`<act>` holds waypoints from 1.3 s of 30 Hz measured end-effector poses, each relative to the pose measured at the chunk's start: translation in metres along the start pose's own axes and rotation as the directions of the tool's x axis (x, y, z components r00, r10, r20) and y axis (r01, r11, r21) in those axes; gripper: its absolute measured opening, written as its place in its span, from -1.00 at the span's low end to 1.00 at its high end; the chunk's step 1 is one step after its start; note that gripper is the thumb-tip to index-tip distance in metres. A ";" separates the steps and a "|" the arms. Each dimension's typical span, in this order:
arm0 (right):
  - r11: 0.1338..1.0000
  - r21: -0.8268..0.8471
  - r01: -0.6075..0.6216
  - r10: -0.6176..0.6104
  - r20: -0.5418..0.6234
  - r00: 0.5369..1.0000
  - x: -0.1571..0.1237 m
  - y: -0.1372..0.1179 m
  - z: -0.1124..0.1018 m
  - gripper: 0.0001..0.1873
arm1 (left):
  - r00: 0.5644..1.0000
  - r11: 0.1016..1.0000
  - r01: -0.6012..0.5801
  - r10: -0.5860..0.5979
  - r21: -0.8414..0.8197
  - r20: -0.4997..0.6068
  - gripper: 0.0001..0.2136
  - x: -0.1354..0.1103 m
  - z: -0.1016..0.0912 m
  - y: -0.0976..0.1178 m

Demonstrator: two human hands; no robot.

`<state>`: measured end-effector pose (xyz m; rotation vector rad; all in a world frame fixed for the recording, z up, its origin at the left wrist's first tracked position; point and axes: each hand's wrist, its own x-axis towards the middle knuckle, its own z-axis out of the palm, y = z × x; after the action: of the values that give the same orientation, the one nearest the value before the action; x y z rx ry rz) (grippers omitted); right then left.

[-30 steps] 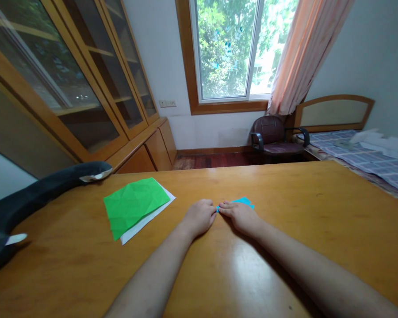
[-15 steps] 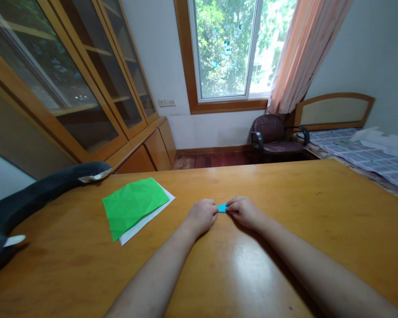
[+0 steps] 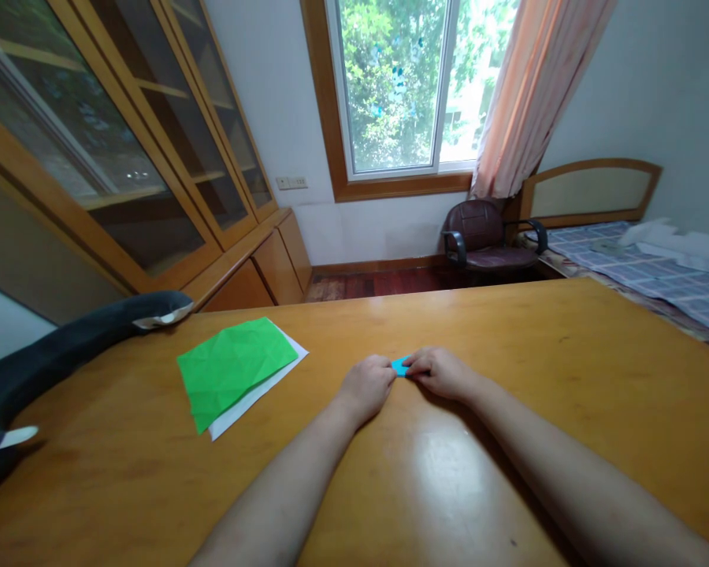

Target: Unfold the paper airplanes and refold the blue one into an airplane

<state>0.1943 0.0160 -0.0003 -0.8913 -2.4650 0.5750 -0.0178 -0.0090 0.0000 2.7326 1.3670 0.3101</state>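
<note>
A small folded piece of blue paper (image 3: pixel 399 367) lies on the wooden table between my hands, mostly covered by fingers. My left hand (image 3: pixel 369 384) grips its left end with curled fingers. From the right, my right hand (image 3: pixel 440 373) pinches the paper, fingers bent down onto it. Only a short blue strip shows between the two hands, so its full shape is hidden. To the left lies a creased green sheet of paper (image 3: pixel 236 366), with a white sheet (image 3: pixel 254 400) showing from under its lower right edge.
The wooden table (image 3: pixel 567 378) spreads around my hands. A dark, curved object with white parts (image 3: pixel 88 335) rests along its left side. Beyond the far edge stand a glass-door cabinet (image 3: pixel 236 236), a maroon armchair (image 3: pixel 478 236) and a bed (image 3: pixel 626 252).
The hands have come slightly closer together, and less blue paper shows between them. The blue tip once visible behind my right hand is out of sight. The whole view has shifted a little.
</note>
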 end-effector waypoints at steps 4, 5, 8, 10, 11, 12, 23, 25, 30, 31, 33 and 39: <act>0.997 -0.062 -0.053 0.053 0.012 0.999 -0.002 0.000 -0.006 -0.75 | 1.000 0.999 0.030 -0.029 0.038 -0.010 -0.77 0.001 -0.006 -0.005; 0.996 -0.070 -0.051 0.052 0.013 0.999 -0.002 -0.001 -0.005 -0.75 | 0.999 0.998 0.039 -0.038 0.050 -0.013 -0.77 0.002 -0.007 -0.006; 0.995 -0.099 -0.020 0.021 0.013 1.000 0.002 -0.004 -0.001 -0.78 | 0.995 0.992 0.096 -0.094 0.087 -0.030 -0.76 0.004 -0.009 -0.010; 0.993 -0.119 0.013 -0.012 0.013 1.000 0.005 -0.007 0.002 -0.80 | 0.994 0.990 0.108 -0.104 0.089 -0.044 -0.77 0.004 -0.007 -0.012; 0.992 -0.125 0.031 -0.030 0.015 0.999 0.006 -0.008 0.004 -0.81 | 0.995 0.993 0.087 -0.083 0.074 -0.049 -0.77 0.005 -0.005 -0.013; 0.990 -0.129 0.049 -0.047 0.018 0.999 0.006 -0.009 0.006 -0.81 | 0.998 0.998 0.049 -0.046 0.050 -0.052 -0.78 0.005 -0.003 -0.014; 0.986 -0.149 0.072 -0.074 -0.011 0.997 0.002 -0.014 0.010 -0.82 | 0.993 0.995 -0.087 0.082 -0.051 -0.091 -0.81 0.005 0.004 -0.018; 0.983 -0.164 0.079 -0.082 -0.007 0.997 0.002 -0.016 0.010 -0.82 | 0.993 0.996 -0.082 0.078 -0.042 -0.091 -0.82 0.005 0.004 -0.017; 0.980 -0.183 0.083 -0.086 -0.009 0.996 0.000 -0.017 0.011 -0.79 | 0.993 0.996 -0.086 0.083 -0.032 -0.084 -0.81 0.005 0.003 -0.016; 0.980 -0.184 0.079 -0.083 -0.013 0.996 0.000 -0.018 0.011 -0.79 | 0.993 0.996 -0.086 0.083 -0.034 -0.083 -0.80 0.005 0.002 -0.016; 0.980 -0.187 0.075 -0.079 -0.018 0.997 0.000 -0.018 0.011 -0.78 | 0.993 0.995 -0.089 0.085 -0.046 -0.081 -0.79 0.005 0.002 -0.016; 0.977 -0.198 0.077 -0.083 -0.025 0.996 -0.002 -0.021 0.012 -0.75 | 0.992 0.990 -0.102 0.095 -0.098 -0.079 -0.78 0.002 0.000 -0.017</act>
<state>0.1789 -0.0023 0.0005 -0.8632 -2.5468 0.2891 -0.0294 0.0029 -0.0020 2.7342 1.1984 0.4783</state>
